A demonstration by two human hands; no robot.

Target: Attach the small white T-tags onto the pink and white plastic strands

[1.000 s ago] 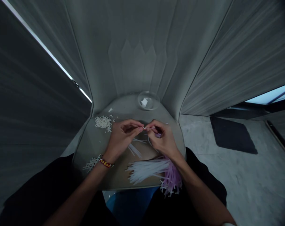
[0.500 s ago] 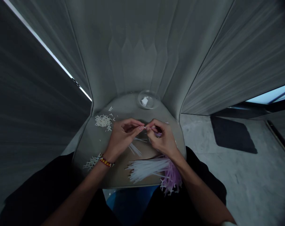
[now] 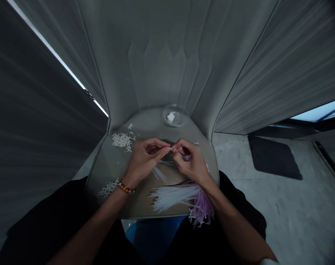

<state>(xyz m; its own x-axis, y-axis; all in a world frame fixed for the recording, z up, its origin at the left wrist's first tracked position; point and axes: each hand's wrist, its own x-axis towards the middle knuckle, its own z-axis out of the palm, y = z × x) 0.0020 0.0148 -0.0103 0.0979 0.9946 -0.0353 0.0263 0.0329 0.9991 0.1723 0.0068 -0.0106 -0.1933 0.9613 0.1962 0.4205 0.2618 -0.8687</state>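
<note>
- Left hand (image 3: pixel 148 154) and right hand (image 3: pixel 191 158): fingertips pinched nearly together on a thin lilac stick (image 3: pixel 186 157); tip detail too small to read
- Below right hand: bundle of sticks (image 3: pixel 173 197), white-tipped lilac ends, seemingly done
- Between wrists: loose white sticks (image 3: pixel 159 174); beyond left hand, white bits (image 3: pixel 122 140); both seemingly left

Looking smooth, matt and leather-like on the chair (image 3: pixel 163 81); glinting glossy, like plastic or glass, at the dish (image 3: pixel 183 118); appearing smooth and plastic-like in the sticks (image 3: pixel 171 197); showing wood-like streaks on the panels (image 3: pixel 258 84).
</note>
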